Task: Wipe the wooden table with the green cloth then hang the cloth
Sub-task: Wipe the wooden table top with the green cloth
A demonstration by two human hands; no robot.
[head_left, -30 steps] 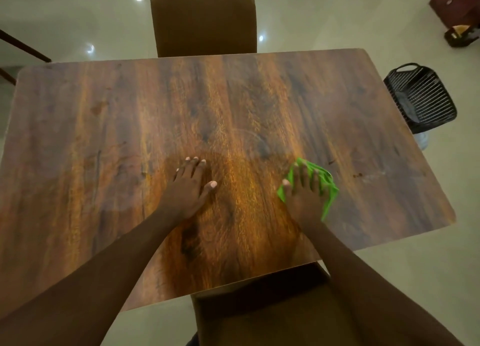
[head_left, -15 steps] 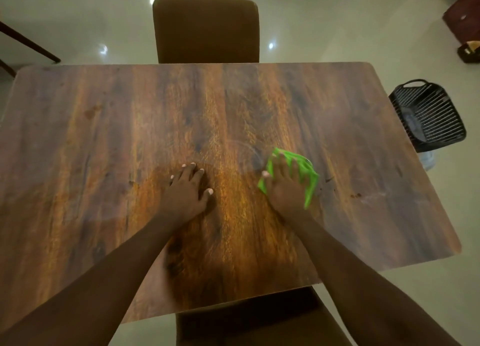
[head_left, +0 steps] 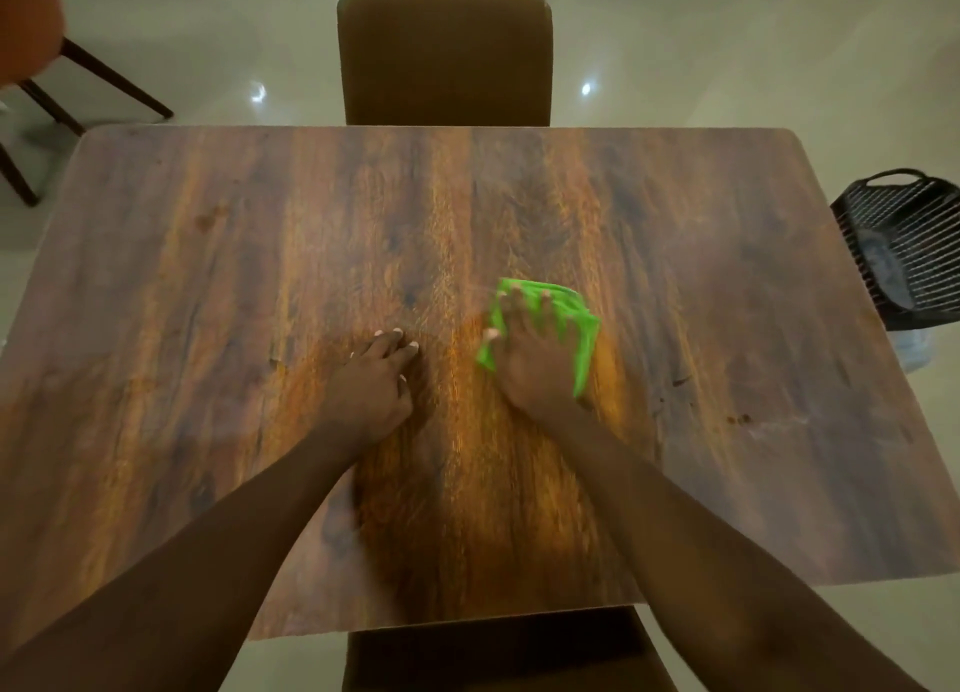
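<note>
Under the right hand (head_left: 535, 374), fingers (head_left: 519, 311) spread, lies the green cloth (head_left: 581, 325); left hand (head_left: 371, 390) relaxed.

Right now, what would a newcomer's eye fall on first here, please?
The bright green cloth stands out, pressed under the right hand near the middle of the wooden table. The left hand rests on the wood beside it. A black basket sits off the table's right edge.
</note>
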